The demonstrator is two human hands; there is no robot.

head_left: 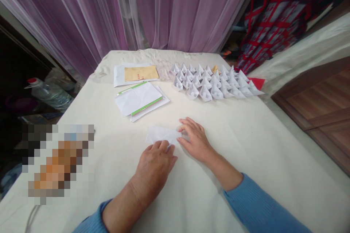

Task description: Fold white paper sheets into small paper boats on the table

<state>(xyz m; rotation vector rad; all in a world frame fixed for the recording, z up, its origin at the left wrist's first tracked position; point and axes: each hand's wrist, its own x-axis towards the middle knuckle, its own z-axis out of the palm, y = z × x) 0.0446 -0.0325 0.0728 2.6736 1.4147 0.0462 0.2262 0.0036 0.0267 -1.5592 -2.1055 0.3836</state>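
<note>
A folded white sheet of paper (160, 134) lies flat on the cloth in front of me. My left hand (158, 162) bends over its near edge, with fingers together and pressing on it. At the sheet's right end, the thumb and curved fingers of my right hand (194, 138) hold it on both sides. Part of the sheet is hidden under the left fingers. Beyond the hands, several rows of small folded white paper pieces (205, 93) stand at the back right, with a yellow one (215, 69) among them.
A white cloth (202, 196) covers the table. Loose white sheets with green edging (140, 98) lie behind the paper, and a tan envelope (140, 73) behind those. A red piece (257, 83) shows beside the folded rows. A blurred-out object (58, 162) is at left, near a water bottle (50, 93).
</note>
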